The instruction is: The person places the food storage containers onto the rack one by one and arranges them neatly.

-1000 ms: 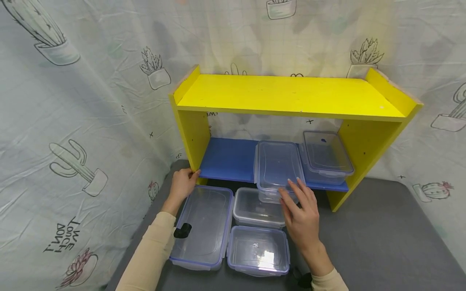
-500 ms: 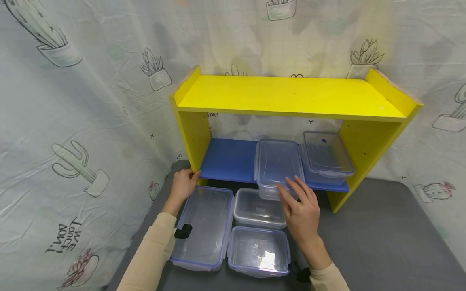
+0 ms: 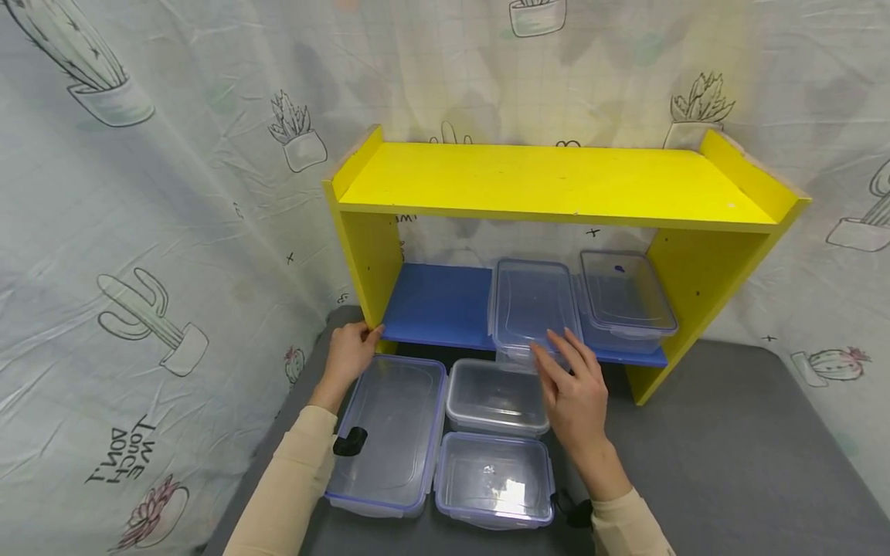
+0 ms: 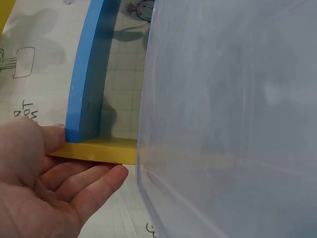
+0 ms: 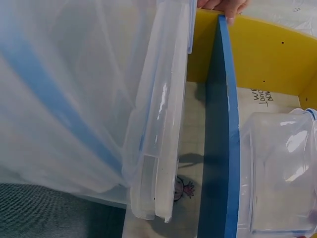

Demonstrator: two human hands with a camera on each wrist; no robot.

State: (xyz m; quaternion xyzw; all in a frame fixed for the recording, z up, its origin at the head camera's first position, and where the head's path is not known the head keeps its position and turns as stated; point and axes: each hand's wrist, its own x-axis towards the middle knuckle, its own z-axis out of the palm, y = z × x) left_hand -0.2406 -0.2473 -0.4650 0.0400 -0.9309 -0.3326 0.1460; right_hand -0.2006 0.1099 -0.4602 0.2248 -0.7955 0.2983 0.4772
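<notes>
One yellow wooden shelf unit (image 3: 556, 181), one flat blue board (image 3: 438, 305) spanning it! Five clear plastic lidded boxes (image 3: 399, 417): three near, two on blue. Shelved left box (image 3: 534, 301) juts past the near edge, blue running leftward; right hand (image 3: 579, 398), fingers spread, touches its near end. Left hand (image 3: 350, 357) grips the unit's left near edge.

Passage exists above the left section of the blue shelf (image 3: 438, 305), below the yellow top board (image 3: 549, 181). Obstructions: left hand (image 3: 350, 355) at the front left corner; centre container (image 3: 535, 301); right container (image 3: 626, 293).
</notes>
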